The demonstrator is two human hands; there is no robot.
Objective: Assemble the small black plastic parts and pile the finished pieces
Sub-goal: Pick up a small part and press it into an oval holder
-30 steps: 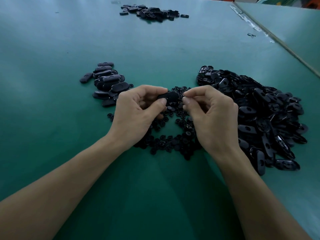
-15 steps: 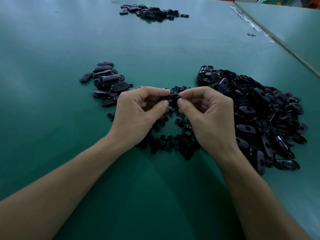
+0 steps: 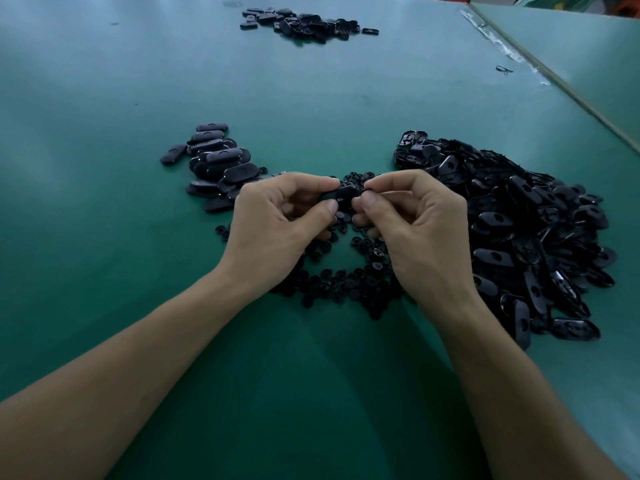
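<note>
Above the green bench point(image 3: 104, 237), our left hand point(image 3: 273, 230) grips a black oval shell point(image 3: 341, 195) between thumb and forefinger. Our right hand point(image 3: 415, 230) pinches a small round part point(image 3: 364, 192) at the shell's right end (how far it is seated we cannot tell). Loose round parts point(image 3: 346, 285) lie scattered under both hands. The pile of finished pieces point(image 3: 214, 161) sits just left of us, the heap of unassembled shells point(image 3: 519, 230) on our right, and another dark pile point(image 3: 304, 24) at the far edge.
</note>
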